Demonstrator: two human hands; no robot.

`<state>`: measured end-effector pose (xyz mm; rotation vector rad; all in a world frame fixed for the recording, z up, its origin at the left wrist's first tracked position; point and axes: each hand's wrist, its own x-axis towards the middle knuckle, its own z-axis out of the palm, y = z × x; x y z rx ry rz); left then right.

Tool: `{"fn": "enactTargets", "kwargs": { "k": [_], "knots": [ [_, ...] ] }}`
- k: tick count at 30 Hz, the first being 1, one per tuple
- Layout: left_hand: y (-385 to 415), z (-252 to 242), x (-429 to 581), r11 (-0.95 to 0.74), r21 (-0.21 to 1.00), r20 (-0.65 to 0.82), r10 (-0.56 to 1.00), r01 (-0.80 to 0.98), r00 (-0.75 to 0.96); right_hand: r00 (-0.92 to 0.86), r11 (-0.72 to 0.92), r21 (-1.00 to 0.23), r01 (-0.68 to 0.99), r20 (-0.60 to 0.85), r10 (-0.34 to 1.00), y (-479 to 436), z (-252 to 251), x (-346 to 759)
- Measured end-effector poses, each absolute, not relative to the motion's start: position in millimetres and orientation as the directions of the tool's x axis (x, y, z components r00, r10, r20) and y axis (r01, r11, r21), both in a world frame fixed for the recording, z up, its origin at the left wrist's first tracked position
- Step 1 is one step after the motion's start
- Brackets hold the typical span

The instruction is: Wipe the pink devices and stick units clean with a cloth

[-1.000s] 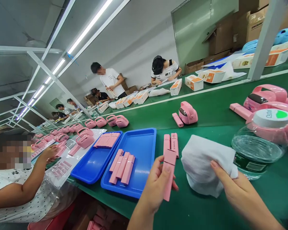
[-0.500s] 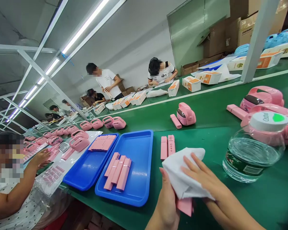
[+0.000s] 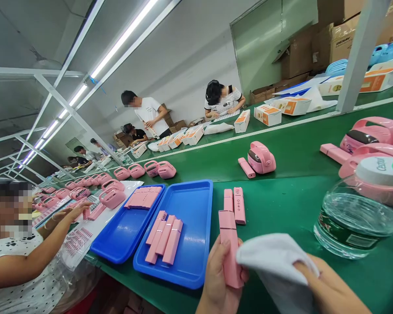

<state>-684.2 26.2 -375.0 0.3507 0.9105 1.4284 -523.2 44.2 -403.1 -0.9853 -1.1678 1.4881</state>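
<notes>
My left hand [image 3: 221, 274] is closed around a pink microphone [image 3: 229, 257], a slim bar with a band near its top, held upright over the green table [image 3: 271, 205]. To its right, my right hand [image 3: 327, 283] grips a white cloth [image 3: 275, 257], which hangs loosely and is apart from most of the bar. Just beyond lie two more pink microphones [image 3: 239, 205], one with round button marks. On the left stands a blue tray [image 3: 193, 253] with several pink microphones [image 3: 165, 237] in it.
A second blue tray [image 3: 113, 240] with pink bars is farther left. A large water bottle [image 3: 356, 218] stands at right, near pink speakers [image 3: 373, 135]. Another pink speaker [image 3: 261, 157] sits ahead. A co-worker's arm [image 3: 36, 261] reaches in at left.
My right hand has drawn the white cloth off the pink microphone, down and to the right. The microphone now shows uncovered in my left hand. The co-worker's hands have shifted.
</notes>
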Motion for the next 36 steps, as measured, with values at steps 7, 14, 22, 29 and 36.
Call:
{"fn": "enactTargets", "kwargs": {
  "k": [7, 14, 22, 29, 36],
  "knots": [
    [21, -373, -677, 0.269, 0.546, -0.443, 0.897, -0.794, -0.001, -0.135, -0.382, -0.624, -0.682, -0.406, 0.904, 64, -375, -525],
    [20, -389, -662, 0.327, 0.577, -0.443, 0.895, -0.749, 0.050, -0.240, -0.235, -0.911, -0.339, -0.158, 0.958, 54, -397, -521],
    [21, -384, -662, 0.372, 0.421, -0.397, 0.896, -0.827, 0.200, -0.146, -0.365, -0.622, -0.693, -0.375, 0.916, 59, -371, -528],
    [20, -388, -664, 0.352, 0.463, -0.414, 0.898, -0.813, 0.152, -0.202, -0.377, -0.541, -0.752, -0.356, 0.912, 59, -368, -526],
    [20, -384, -656, 0.383, 0.670, -0.484, 0.875, -0.636, 0.017, -0.164, -0.354, -0.645, -0.677, -0.338, 0.927, 56, -375, -525]
  ]
}}
